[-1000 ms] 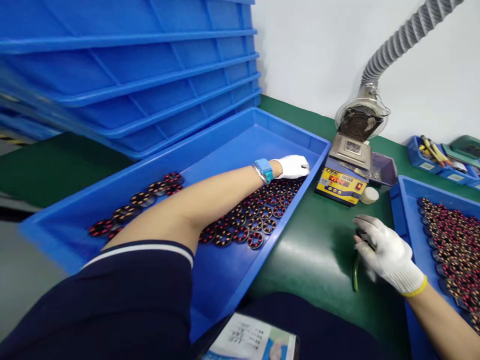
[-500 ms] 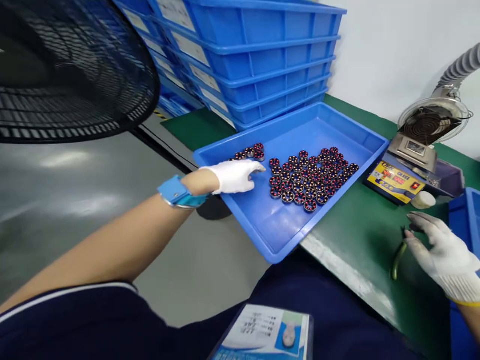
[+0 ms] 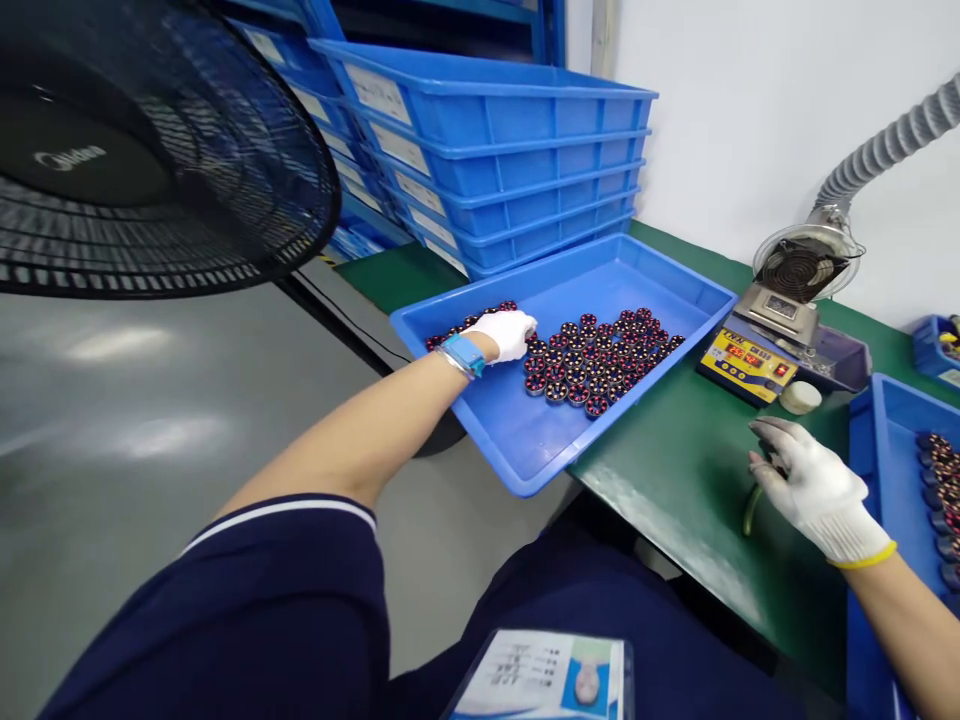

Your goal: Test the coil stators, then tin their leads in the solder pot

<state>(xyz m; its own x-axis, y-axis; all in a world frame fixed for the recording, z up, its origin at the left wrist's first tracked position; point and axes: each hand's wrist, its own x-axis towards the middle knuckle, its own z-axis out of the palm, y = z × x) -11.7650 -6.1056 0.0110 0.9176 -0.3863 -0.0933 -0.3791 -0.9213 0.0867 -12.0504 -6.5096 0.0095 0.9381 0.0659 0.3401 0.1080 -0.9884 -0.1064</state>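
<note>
My left hand (image 3: 510, 334), in a white glove with a blue wrist strap (image 3: 463, 355), reaches into a shallow blue tray (image 3: 525, 445). Its fingers curl down onto a short row of round copper-wound coils (image 3: 448, 337) by the tray's left wall. What they grip is hidden. A larger cluster of the same coils (image 3: 596, 362) lies just right of that hand. My right hand (image 3: 814, 485), also gloved, lies on the green table (image 3: 675, 480), closed on a green-handled tool (image 3: 751, 512).
A stack of blue crates (image 3: 510, 150) stands behind the tray. At the upper left is a black floor fan (image 3: 150, 150). A yellow-faced soldering station (image 3: 746, 362) and a fume extractor (image 3: 799, 265) sit at the back. A second blue tray (image 3: 874, 420) with coils (image 3: 941, 470) is at the right.
My left hand left the tray's far right corner, crossed to its left side, and now curls on the short coil row. The view swung left. My right hand stayed on the tool.
</note>
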